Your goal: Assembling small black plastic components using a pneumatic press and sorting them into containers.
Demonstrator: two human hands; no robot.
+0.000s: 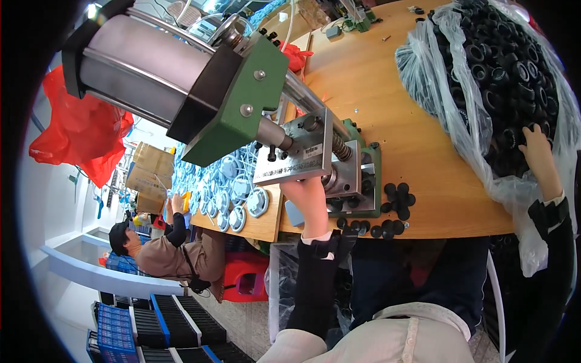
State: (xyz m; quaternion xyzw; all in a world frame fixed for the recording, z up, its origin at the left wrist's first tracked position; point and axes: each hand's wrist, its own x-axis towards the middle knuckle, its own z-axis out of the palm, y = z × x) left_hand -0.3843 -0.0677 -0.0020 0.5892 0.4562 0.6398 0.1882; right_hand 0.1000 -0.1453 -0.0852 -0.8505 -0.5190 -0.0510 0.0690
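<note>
My left hand (pixel 307 198) reaches in under the metal block (pixel 302 151) of a green-framed press (pixel 242 103) with a large silver cylinder. The block hides its fingers, so what they touch or hold does not show. Far to the right, my right hand (pixel 537 156) rests on a heap of small round black plastic parts (pixel 508 72), wheel-like, inside a clear plastic bag (pixel 423 66). Its fingers are apart and touch the parts at the near side of the heap. More black round parts (pixel 396 199) lie loose on the table beside the press base.
The wooden table (pixel 387 115) runs beneath press and bag. Many light-blue round pieces with cords (pixel 236 193) cover its left part. A person (pixel 175 257) sits at the left, by a red stool (pixel 245 275). Red bags (pixel 82 124), cardboard boxes (pixel 149 169) and stacked crates (pixel 163 320) stand around.
</note>
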